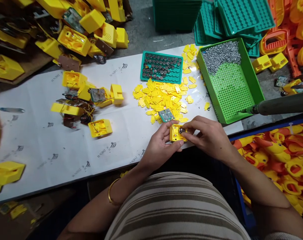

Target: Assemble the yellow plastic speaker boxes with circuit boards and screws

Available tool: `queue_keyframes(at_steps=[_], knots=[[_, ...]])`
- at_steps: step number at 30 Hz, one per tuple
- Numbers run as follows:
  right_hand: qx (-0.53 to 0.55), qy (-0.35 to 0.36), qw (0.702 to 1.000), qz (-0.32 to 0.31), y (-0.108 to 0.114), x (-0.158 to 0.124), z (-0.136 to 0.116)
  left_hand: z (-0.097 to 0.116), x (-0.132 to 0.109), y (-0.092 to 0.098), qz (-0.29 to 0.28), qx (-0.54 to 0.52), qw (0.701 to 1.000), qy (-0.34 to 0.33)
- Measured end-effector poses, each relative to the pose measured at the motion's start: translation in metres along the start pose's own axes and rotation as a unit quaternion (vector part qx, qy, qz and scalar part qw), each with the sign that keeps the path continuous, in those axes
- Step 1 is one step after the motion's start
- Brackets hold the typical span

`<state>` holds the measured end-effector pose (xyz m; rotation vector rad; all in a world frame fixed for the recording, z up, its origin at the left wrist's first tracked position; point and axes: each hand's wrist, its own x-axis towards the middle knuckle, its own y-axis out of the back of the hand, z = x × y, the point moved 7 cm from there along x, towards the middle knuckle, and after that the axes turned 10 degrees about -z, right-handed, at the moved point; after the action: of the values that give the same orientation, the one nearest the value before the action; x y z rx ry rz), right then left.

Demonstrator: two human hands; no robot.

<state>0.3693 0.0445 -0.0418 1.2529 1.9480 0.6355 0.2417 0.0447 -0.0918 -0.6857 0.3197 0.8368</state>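
Your fingers cover most of the yellow box [175,133] at the near edge of the table [66,150], so you see only its left half and a small round metal piece [182,130] on top; whether that piece is seated or loose cannot be told. Your left hand [159,146] cups the box from the left, thumb and fingers closed on its sides. Your right hand [208,136] comes in from the right, fingertips pinched together at the metal piece.

Just beyond the box lies a small green circuit board [166,115], partly buried in a heap of flat yellow plastic tabs [161,96]. Farther off sits a teal tray [161,67] of round, shiny button cells in rows. To its right, a bright green perforated bin [231,86] holds a grey pile of screws [221,55] at its far end. A dark electric screwdriver [278,106] runs off the right edge. Blurred yellow housings [76,96] with wires lie to the left.
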Motion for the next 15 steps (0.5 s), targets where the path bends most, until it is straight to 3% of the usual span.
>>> queue_keyframes(at_steps=[10, 15], knots=[[-0.232, -0.043, 0.970, -0.063, -0.007, 0.001, -0.015, -0.003, 0.001, 0.000, 0.025, 0.069, 0.997, -0.009], [-0.188, -0.012, 0.982, -0.017, -0.013, -0.002, -0.012, -0.004, -0.001, 0.001, 0.003, -0.037, 0.999, 0.002]])
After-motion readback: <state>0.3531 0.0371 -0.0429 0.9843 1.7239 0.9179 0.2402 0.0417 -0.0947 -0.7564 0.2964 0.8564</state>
